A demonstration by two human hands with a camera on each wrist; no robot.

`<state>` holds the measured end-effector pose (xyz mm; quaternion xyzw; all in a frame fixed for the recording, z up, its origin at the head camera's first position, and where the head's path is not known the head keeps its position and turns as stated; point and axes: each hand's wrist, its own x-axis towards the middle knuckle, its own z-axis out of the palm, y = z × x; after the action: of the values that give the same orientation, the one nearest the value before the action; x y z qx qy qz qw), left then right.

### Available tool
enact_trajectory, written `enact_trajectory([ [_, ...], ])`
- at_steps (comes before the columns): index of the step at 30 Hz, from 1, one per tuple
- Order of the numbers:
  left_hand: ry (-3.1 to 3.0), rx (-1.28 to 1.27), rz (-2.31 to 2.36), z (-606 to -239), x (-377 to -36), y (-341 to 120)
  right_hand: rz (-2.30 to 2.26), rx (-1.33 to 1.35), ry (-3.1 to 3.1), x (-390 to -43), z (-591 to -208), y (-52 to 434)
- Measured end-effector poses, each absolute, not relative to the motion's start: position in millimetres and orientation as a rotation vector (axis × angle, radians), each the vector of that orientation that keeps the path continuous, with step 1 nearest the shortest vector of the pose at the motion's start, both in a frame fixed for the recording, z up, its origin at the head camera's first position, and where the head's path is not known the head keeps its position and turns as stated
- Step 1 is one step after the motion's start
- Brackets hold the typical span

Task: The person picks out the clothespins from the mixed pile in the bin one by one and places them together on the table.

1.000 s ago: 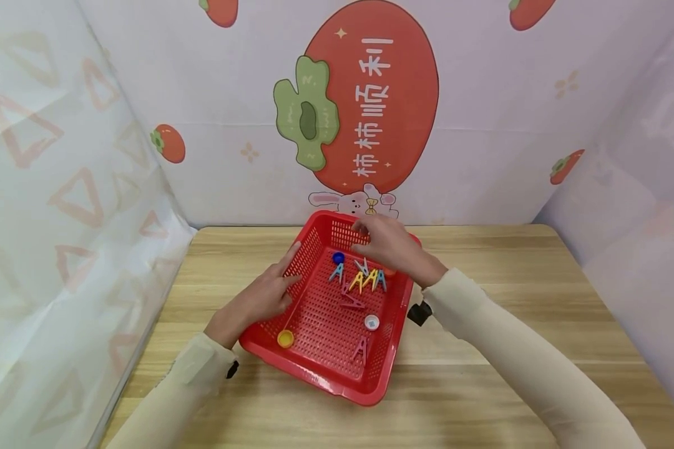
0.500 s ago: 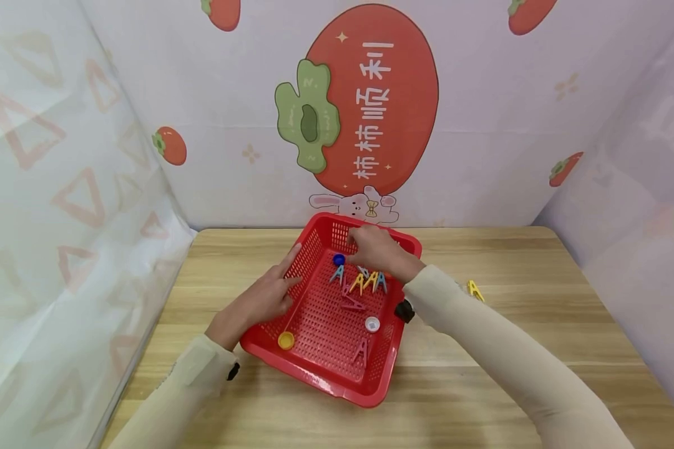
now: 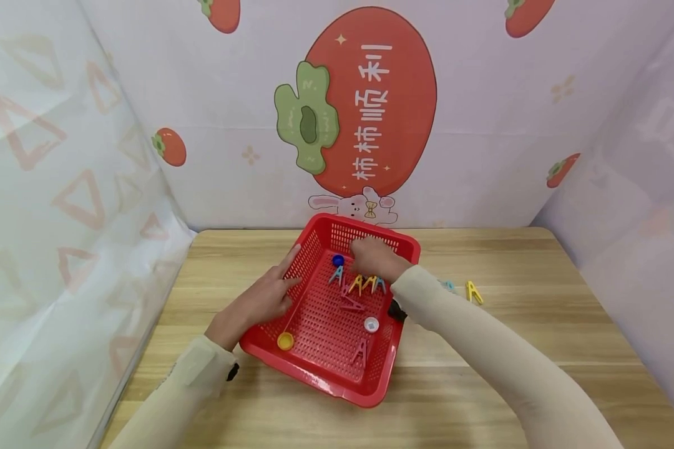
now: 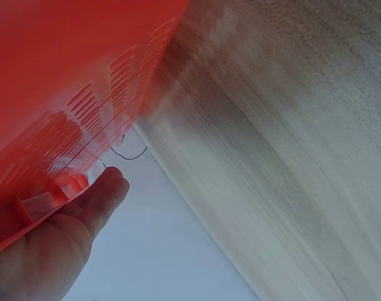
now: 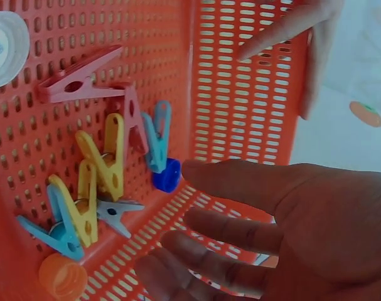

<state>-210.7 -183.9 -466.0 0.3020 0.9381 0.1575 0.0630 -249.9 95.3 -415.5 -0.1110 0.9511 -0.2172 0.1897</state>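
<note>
Wooden surface [image 3: 511,262] sat boxed in by pale walls, the back one printed with a big red persimmon [image 3: 371,100], smaller ones scattered around it. The red basket [image 3: 320,368] sat mid-surface, angled a bit. Right of the basket, a yellow clothespin [image 3: 473,292] and a blue one [image 3: 448,285] lay on the wood. Left hand [image 3: 255,302] rested against the basket's left wall, fingers straight, not gripping anything. Right hand [image 3: 373,259] was down inside the basket at the far end, fingers spread and loose, holding nothing, right above the pile of clothespins [image 5: 99,182] and beside the blue cap [image 5: 167,175]. An orange cap [image 5: 61,276] and grey clothespin [image 5: 117,212] sat there too.
</note>
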Motion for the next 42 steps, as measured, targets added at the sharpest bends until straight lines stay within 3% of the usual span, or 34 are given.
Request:
enact_trajectory([
  [19, 2.834, 0.913, 0.497, -467, -211, -185, -0.272, -0.318, 2.621, -243, -418, 70],
  [42, 2.846, 0.939, 0.494, -467, -212, -185, -0.180, -0.356, 2.663, -244, -440, 61],
])
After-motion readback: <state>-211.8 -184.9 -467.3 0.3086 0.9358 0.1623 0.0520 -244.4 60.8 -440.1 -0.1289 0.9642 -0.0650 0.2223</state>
